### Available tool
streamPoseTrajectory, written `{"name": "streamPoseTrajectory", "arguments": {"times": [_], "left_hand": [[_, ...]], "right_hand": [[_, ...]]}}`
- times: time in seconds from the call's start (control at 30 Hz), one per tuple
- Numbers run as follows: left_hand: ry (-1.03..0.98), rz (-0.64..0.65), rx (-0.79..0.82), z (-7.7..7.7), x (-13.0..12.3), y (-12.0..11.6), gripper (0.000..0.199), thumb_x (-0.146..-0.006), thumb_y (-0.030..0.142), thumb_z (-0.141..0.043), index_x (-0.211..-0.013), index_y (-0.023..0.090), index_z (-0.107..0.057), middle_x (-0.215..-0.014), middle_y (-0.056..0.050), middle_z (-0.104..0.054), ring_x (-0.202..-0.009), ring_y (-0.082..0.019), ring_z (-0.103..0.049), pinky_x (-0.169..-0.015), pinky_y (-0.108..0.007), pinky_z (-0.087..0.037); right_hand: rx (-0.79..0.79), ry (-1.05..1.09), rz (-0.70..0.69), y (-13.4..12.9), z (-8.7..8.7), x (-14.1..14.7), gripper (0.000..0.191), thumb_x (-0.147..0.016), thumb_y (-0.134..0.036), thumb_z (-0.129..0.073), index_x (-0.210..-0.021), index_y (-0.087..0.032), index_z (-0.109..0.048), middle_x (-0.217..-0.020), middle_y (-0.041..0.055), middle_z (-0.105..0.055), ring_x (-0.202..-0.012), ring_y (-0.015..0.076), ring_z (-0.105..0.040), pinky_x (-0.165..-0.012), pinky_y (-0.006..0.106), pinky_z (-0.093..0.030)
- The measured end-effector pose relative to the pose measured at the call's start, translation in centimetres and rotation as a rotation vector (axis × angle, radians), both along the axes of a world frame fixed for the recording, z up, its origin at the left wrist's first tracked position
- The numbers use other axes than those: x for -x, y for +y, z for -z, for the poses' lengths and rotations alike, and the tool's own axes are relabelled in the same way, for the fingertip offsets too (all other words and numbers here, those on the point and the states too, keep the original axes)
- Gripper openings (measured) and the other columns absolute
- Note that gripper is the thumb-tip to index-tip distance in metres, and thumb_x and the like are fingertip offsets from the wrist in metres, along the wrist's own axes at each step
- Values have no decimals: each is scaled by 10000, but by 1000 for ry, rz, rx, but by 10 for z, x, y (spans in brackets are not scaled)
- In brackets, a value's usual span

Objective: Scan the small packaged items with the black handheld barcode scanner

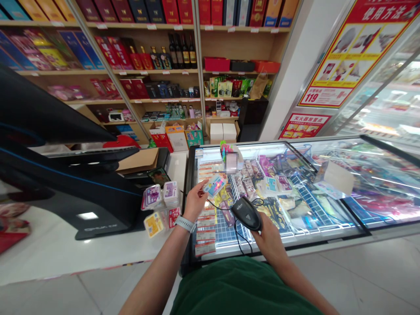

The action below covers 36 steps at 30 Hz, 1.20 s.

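Red and gold crowd the shelves; black and green sit close by.

A dark green shirt (239, 288) fills six o'clock, and at five a black scanner (246, 213) trails a black cord (241, 238). Just above center-bottom shows a pale blue packet (215, 184) with pink markings, and a white watch strap (184, 224) sits at seven. Red, navy and gold boxes (205, 11) line the shelves at twelve, while a red-and-yellow poster (357, 52) hangs at two. At nine, a black counter screen (49, 113) carries a blue stripe, and the freezer's white wire grid (223, 234) shows blue behind it.
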<state>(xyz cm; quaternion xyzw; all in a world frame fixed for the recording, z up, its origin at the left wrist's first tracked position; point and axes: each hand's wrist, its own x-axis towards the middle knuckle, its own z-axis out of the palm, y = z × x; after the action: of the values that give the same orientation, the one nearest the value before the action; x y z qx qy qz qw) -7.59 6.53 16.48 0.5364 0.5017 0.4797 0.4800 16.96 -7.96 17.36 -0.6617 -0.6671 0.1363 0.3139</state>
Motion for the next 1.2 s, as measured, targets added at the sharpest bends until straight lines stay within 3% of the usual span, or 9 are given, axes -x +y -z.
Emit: {"name": "streamPoseTrajectory", "arguments": {"times": [0.4,0.6,0.77,1.0,1.2], "left_hand": [[-4,9,17,0,-2,1,560,-705,116,-635,-1260,178,-609,-1183,-83,-673,-856,-147,-654,-791,-277,-536],[-31,8,74,10,-8,7,584,-682,139,-664,-1261,153,-583,-963,-47,-685,-695,-103,-612,-697,-246,-528],[-121,44,188,17,-24,16,557,-648,143,-697,-1195,141,-593,-921,-45,-691,-726,-121,-636,-699,-265,-544],[-370,108,541,19,-91,17,471,-610,32,-687,-1060,136,-590,-854,-57,-709,-751,-154,-679,-741,-296,-552],[-339,203,706,25,-177,21,208,-680,59,-650,-867,126,-587,-763,-67,-686,-650,-158,-670,-689,-310,-549]], "right_hand": [[-11,37,31,-1,10,-3,393,-766,-198,-519,-1159,-185,-524,-1049,121,-654,-958,284,-636,-825,442,-528],[43,76,86,-4,11,-3,345,-783,-199,-509,-1127,-180,-523,-1036,118,-659,-952,274,-640,-826,417,-519],[34,131,151,-7,8,-3,249,-799,-219,-507,-1041,-193,-554,-964,89,-667,-894,251,-647,-789,380,-520],[22,231,270,-16,6,-10,283,-794,-265,-542,-1060,-176,-576,-948,84,-689,-891,251,-663,-769,362,-530],[31,304,350,-24,6,-21,389,-800,-292,-549,-1161,-147,-571,-1058,116,-696,-978,263,-665,-837,380,-533]]}}
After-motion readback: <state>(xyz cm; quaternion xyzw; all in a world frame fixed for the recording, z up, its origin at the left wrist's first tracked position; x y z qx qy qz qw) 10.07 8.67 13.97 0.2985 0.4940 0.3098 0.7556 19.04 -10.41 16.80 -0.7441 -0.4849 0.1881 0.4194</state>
